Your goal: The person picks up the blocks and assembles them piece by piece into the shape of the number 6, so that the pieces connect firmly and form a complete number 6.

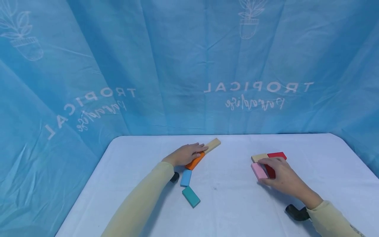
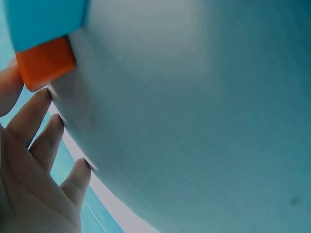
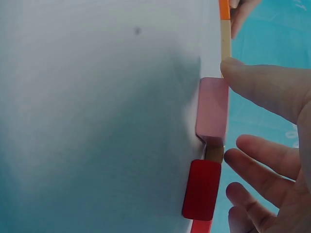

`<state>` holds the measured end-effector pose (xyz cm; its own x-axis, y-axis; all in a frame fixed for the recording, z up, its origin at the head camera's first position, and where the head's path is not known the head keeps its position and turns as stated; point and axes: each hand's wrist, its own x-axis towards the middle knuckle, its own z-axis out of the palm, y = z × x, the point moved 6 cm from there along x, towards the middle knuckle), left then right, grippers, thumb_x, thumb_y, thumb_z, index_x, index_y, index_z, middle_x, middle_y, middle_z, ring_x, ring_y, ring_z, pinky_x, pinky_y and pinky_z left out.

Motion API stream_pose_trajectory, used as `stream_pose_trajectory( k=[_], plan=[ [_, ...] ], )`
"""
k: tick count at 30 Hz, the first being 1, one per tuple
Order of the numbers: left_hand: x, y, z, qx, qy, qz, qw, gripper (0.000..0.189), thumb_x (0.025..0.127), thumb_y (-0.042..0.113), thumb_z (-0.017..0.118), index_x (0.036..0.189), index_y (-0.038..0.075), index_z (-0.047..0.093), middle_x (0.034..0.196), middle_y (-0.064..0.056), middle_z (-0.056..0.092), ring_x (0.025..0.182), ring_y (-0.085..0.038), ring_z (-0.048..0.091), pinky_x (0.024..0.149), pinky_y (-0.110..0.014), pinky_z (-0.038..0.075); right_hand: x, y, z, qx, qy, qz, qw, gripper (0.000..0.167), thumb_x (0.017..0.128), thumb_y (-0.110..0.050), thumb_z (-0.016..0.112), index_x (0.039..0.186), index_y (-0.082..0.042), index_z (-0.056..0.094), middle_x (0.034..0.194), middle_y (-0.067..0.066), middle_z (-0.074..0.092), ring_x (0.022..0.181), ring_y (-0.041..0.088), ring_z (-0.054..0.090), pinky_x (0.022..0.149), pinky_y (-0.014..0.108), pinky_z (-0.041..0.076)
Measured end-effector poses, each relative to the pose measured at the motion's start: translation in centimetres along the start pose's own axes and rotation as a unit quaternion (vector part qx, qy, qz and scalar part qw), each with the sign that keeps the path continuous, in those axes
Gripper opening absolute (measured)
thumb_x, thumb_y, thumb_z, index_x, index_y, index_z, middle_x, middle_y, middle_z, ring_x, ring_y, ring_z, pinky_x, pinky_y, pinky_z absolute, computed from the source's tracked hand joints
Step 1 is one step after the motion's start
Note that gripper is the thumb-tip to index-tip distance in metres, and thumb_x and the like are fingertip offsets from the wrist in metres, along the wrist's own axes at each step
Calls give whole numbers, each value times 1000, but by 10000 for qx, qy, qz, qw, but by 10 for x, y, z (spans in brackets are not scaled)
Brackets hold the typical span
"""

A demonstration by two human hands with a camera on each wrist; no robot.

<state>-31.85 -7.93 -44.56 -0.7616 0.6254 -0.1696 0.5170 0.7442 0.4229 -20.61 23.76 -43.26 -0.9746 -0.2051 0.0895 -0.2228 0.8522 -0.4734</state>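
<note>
In the head view, my left hand (image 1: 187,154) reaches over an orange block (image 1: 195,161), thumb and index finger about it, the other fingers spread. A beige block (image 1: 212,144) meets its far end, a light blue block (image 1: 186,178) its near end. A teal block (image 1: 191,197) lies angled closer to me. My right hand (image 1: 279,174) holds a pink block (image 1: 259,171) by its ends between thumb and fingers. Behind the pink block are a second beige block (image 1: 259,157) and a red block (image 1: 278,154). A darker red block (image 1: 269,171), partly hidden, lies beside it.
White cloth covers the table (image 1: 225,210). A blue printed curtain (image 1: 177,65) hangs behind its far edge and along the sides. Black wrist-camera parts (image 1: 297,213) show beneath the right sleeve and beside the left wrist.
</note>
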Motion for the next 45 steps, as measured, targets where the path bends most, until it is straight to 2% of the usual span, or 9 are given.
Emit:
stream_pose_trajectory(
  k=[11,18,25,34,45],
  plan=[
    [1,1,-1,-13,-21,17,10000,47,108,25,47,155,27,42,160,1,37,150,-23,28,121,-48,23,-1,-2,2,-288,53,-197,9994,74,66,-28,95,130,-5,65,130,25,57,119,46,47,79,57,58],
    [1,-1,0,18,-43,-26,10000,47,109,26,46,155,28,41,161,2,36,150,-22,27,121,-48,22,0,-5,3,-391,-8,-160,9991,74,66,-31,95,129,-4,66,127,24,59,117,45,50,76,54,59],
    [0,-2,1,2,-18,-32,10000,47,108,25,46,155,29,42,160,2,37,150,-22,28,121,-48,23,1,-5,4,-373,-40,-151,9992,75,64,-32,96,127,-6,66,124,20,61,114,40,53,79,53,59],
    [0,1,-1,-84,-11,-42,10000,47,108,25,47,155,28,42,160,2,37,150,-22,27,121,-48,22,3,-5,2,-404,-97,-360,9985,76,65,-33,96,129,-6,65,125,20,60,117,41,50,78,53,59],
    [2,-2,1,-43,-45,-82,9999,47,109,26,46,155,30,41,161,4,36,151,-21,26,122,-47,22,4,-9,3,-277,-128,-295,9991,74,65,-36,95,127,-6,67,126,21,61,117,42,50,80,55,58]
  ],
)
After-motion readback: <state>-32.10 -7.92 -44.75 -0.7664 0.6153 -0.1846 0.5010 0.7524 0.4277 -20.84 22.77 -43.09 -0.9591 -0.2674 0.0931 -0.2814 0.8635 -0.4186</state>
